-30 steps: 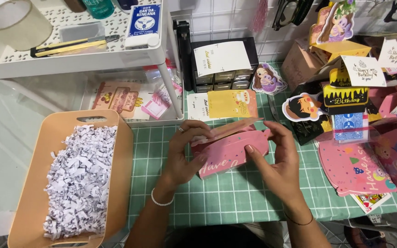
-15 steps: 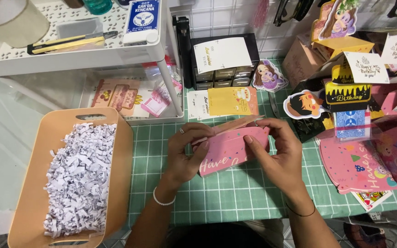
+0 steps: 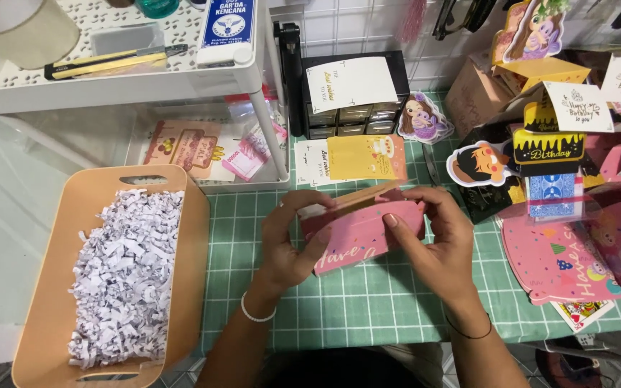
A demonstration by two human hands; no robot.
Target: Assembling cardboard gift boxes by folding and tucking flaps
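left hand + right hand | both still grasping pink box | now folded narrower (raised slightly)

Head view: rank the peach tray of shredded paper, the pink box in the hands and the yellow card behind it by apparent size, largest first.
1. Peach tray
2. Pink box, partly hidden by both hands
3. Yellow card, which lies farther from the camera, so its true size is less certain
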